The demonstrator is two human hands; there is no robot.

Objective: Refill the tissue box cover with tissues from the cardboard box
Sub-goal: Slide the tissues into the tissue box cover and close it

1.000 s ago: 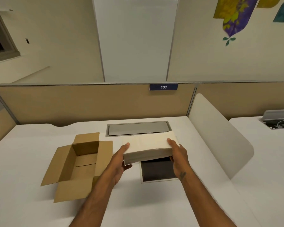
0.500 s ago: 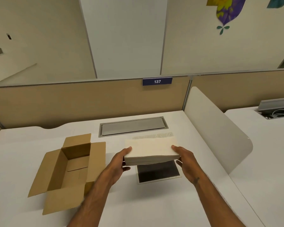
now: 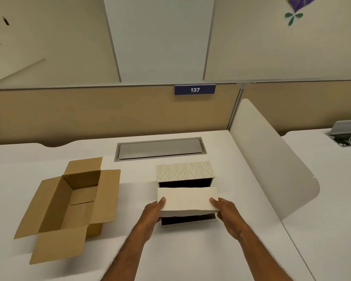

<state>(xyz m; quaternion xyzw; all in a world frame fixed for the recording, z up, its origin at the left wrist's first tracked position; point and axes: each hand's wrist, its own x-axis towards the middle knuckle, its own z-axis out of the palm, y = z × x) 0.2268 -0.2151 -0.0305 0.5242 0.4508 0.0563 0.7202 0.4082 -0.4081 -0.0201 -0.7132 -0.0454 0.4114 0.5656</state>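
Observation:
Between both hands I hold a cream stack of tissues (image 3: 187,199) level above the desk. My left hand (image 3: 153,214) grips its left end and my right hand (image 3: 225,209) grips its right end. Behind and under the stack stands the tissue box cover (image 3: 184,170), cream with a leaf pattern, its dark inside open toward me; a dark flap or base panel (image 3: 187,219) lies flat below the stack. An empty brown cardboard box (image 3: 69,205) sits to the left with all flaps open.
The white desk (image 3: 190,256) has a grey cable hatch (image 3: 159,148) at the back. A tan partition with a blue "137" plate (image 3: 195,89) closes the far side. A white curved divider (image 3: 272,159) stands on the right, another desk beyond it.
The tissue stack has come down and toward me, uncovering the patterned cover behind it. The camera has tilted down and moved closer.

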